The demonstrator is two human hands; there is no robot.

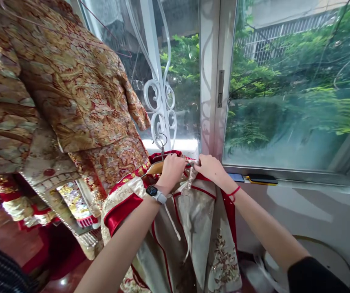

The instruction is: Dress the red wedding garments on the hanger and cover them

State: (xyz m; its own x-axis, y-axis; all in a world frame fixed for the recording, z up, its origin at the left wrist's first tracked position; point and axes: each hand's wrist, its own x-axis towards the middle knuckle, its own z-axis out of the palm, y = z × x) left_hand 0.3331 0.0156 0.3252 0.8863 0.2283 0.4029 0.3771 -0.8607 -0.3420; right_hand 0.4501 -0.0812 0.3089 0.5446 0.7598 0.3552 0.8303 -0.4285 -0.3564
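Observation:
A cream and red embroidered garment (199, 228) hangs on a wooden hanger (155, 167) whose metal hook catches the white window scrollwork (160, 118). My left hand (172, 169), with a smartwatch on the wrist, is closed over the hanger and the garment's red collar. My right hand (210, 167), a red string round its wrist, pinches the cream fabric at the neckline beside it. A thin white cord (172, 221) dangles from the garment under my left wrist.
Gold and red brocade jackets (71, 89) hang at the left, with more embroidered pieces (67, 199) below them. A dark flat object (262, 179) lies on the window sill. A round white object (324, 252) stands by the wall at the lower right.

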